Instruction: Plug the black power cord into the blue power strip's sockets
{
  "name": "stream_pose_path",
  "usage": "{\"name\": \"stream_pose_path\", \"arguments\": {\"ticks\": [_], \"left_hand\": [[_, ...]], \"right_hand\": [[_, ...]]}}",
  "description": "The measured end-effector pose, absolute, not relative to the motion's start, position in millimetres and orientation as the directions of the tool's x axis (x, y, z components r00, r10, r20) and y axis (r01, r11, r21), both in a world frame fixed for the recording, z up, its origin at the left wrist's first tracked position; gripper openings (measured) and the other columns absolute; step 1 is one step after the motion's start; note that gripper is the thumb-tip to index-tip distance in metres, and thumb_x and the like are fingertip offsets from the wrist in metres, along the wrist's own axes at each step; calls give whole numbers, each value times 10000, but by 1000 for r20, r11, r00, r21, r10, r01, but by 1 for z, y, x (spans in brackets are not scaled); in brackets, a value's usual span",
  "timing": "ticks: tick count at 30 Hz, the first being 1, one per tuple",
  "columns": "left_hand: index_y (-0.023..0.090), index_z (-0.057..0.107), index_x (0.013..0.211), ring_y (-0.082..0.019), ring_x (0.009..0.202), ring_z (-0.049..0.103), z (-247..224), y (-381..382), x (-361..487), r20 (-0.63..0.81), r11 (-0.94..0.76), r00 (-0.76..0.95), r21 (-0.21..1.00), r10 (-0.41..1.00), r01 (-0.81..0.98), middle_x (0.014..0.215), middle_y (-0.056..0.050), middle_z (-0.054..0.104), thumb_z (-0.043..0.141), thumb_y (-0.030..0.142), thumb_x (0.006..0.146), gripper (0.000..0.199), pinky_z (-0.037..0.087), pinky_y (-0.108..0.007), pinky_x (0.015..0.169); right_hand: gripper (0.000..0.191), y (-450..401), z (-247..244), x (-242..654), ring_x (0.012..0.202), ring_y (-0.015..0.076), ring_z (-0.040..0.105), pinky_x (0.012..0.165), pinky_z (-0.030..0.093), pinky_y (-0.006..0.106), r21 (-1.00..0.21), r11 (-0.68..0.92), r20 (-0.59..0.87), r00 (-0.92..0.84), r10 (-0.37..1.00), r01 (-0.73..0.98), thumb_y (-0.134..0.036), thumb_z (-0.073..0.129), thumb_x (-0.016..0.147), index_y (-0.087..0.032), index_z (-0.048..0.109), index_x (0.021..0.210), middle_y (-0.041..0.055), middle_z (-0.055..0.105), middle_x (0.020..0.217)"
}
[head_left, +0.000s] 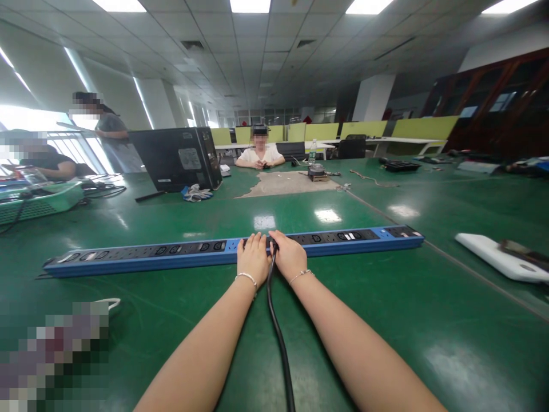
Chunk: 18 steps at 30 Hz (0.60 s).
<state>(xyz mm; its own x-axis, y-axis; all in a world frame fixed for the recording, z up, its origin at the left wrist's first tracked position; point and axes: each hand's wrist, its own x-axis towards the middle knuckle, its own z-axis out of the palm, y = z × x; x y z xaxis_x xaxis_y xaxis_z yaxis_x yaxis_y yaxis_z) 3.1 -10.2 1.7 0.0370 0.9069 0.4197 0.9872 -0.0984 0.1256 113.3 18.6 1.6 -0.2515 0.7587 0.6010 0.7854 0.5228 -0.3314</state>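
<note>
A long blue power strip (141,265) with a black socket face lies across the green table in front of me. Near its middle, my left hand (254,260) rests over it, fingers bent over the far edge. My right hand (289,254) is closed at the strip just beside it, around the plug end of a black power cord (278,326). The plug itself is mostly hidden between my hands. From there the cord runs down toward me between my forearms.
On the left are a black computer case (175,160), gloves (197,193) and a green basket (43,203). A white device (500,256) lies right. Cardboard (283,184) lies farther back. A person (260,151) sits opposite; two more people are at left. A blurred-out object (55,349) is at lower left.
</note>
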Motion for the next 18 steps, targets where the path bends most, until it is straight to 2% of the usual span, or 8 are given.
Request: {"name": "stream_pose_path", "arguments": {"ticks": [4, 8, 14, 18], "left_hand": [[145, 465, 1285, -247, 1288, 378, -1, -9, 3, 439, -89, 22, 132, 898, 987, 1370, -111, 466, 334, 250, 864, 454, 225, -484, 1080], [147, 459, 1287, -248, 1283, 381, -5, -6, 3, 459, -92, 25, 124, 888, 988, 1365, -112, 472, 385, 315, 859, 466, 220, -477, 1079], [175, 466, 1277, -240, 1283, 381, -8, -2, 0, 462, -82, 18, 117, 887, 990, 1363, -101, 477, 427, 480, 843, 532, 209, -437, 1080], [185, 465, 1276, -234, 1279, 382, -8, -2, -2, 449, -74, 11, 123, 893, 990, 1364, -93, 477, 424, 527, 836, 559, 211, -428, 1076]], "right_hand": [[348, 18, -4, 113, 1051, 179, 593, 929, 457, 299, -308, 531, 628, -250, 737, 789, -201, 414, 874, -177, 572, 1184, 74, 620, 1182], [329, 21, -8, 113, 1078, 175, 582, 947, 452, 301, -364, 572, 684, -206, 700, 735, -231, 400, 892, -172, 591, 1154, 80, 628, 1169], [327, 31, 10, 135, 1093, 149, 574, 985, 427, 291, -518, 601, 806, 112, 581, 608, -249, 399, 865, -191, 614, 1106, 53, 629, 1166], [310, 44, 12, 189, 953, 192, 638, 903, 480, 322, -650, 412, 707, 311, 635, 638, -284, 471, 800, -188, 669, 1018, 64, 686, 1039]]}}
